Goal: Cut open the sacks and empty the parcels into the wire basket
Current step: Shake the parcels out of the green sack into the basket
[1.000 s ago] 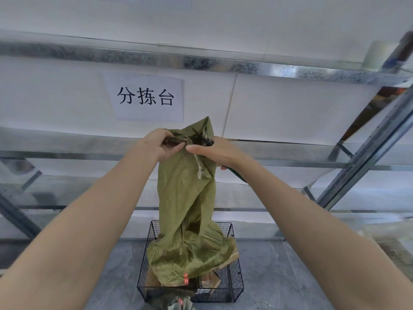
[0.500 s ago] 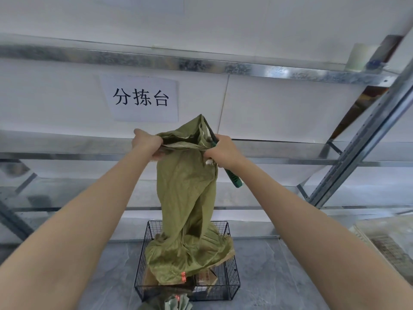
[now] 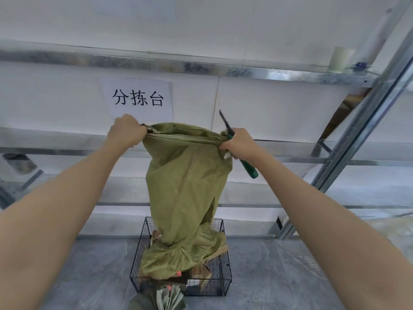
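Note:
An olive-green woven sack (image 3: 185,189) hangs from both my raised hands, its lower end bunched inside the black wire basket (image 3: 225,285) on the floor. My left hand (image 3: 126,132) grips the sack's upper left corner. My right hand (image 3: 240,144) grips the upper right corner together with a green-handled knife (image 3: 248,168), whose dark blade points up and left. Brown cardboard parcels (image 3: 199,270) show in the basket under the sack's folds.
A metal shelving rack with a white back panel stands ahead, bearing a paper sign (image 3: 137,98). A slanted metal upright (image 3: 366,121) runs at the right. Another green sack (image 3: 161,298) lies on the grey floor in front of the basket.
My hands have moved apart and slightly up, stretching the sack's top edge wide. The knife blade now sticks up clear of the sack.

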Tool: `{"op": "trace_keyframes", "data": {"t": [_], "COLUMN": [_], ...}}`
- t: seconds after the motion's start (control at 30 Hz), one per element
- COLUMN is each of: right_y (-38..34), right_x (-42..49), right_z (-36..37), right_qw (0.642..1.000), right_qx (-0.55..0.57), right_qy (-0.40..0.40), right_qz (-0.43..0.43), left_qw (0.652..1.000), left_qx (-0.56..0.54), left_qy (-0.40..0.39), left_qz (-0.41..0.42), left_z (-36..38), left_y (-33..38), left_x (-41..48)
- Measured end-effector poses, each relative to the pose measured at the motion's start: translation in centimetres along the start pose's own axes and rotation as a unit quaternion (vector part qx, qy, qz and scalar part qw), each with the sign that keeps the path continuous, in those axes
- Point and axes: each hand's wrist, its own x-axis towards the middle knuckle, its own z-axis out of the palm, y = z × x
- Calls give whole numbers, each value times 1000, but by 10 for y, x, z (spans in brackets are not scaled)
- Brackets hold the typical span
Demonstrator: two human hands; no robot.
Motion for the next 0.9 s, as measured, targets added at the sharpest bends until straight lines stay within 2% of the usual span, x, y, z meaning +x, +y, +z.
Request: {"op": "trace_keyframes", "data": {"t": [0.1, 0.27, 0.33, 0.43, 0.5, 0.57, 0.63, 0.83, 0.9], "right_y": [0, -6, -9, -12, -11, -9, -8, -7, -4], "right_x": [-8, -21, -27, -33, -36, -36, -36, -39, -40], "right_z": [-18, -40, -43, -45, -48, -50, -50, -51, -52], "right_qw": [1000, 995, 992, 987, 984, 981, 977, 950, 938], "right_qx": [11, 91, 116, 144, 158, 176, 198, 277, 308], "right_qy": [19, 40, 49, 64, 68, 53, 29, -100, -120], "right_qz": [-11, 12, 12, 20, 41, 63, 78, 103, 105], "left_qw": [983, 959, 929, 868, 845, 843, 856, 869, 874], "left_qx": [-177, -273, -353, -450, -463, -451, -424, -437, -434], "left_qy": [-30, -43, -66, -188, -260, -294, -295, -207, -176], "left_qz": [-43, -66, -85, -91, -62, -26, -16, -105, -127], "left_z": [-16, -32, -37, -55, -70, -78, -80, -72, -68], "left_y": [5, 24, 29, 38, 40, 38, 36, 18, 10], "left_x": [-8, -39, -55, -76, -84, -83, -81, -59, -50]}}
